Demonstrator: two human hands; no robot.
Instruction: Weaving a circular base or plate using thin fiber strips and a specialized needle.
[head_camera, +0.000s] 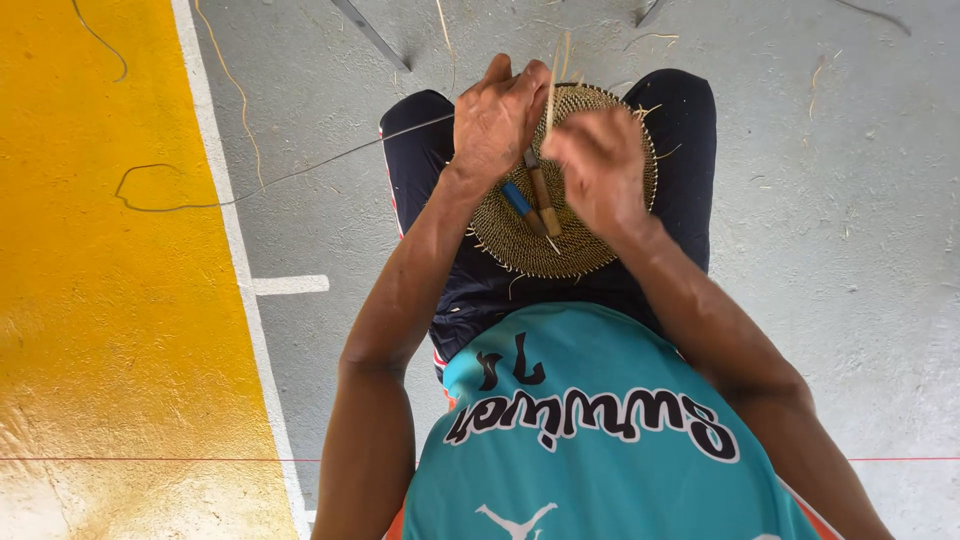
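Note:
A round coiled woven disc (520, 245) of tan fibre rests on my knees, which are in dark trousers. My left hand (497, 120) grips the disc's far edge from above. My right hand (598, 165) is closed on thin pale fibre strands (552, 85) that stick up between the two hands. Two small tools, one with a blue handle (516, 200) and one with a wooden handle (545, 200), lie on the disc just below my hands. The disc's far rim is hidden by my hands.
A thin dark strand (250, 190) trails from the disc across the grey concrete floor (850, 200) to the left. A yellow painted area (100, 300) with a white border line (235, 230) lies left. Loose fibre scraps litter the floor ahead.

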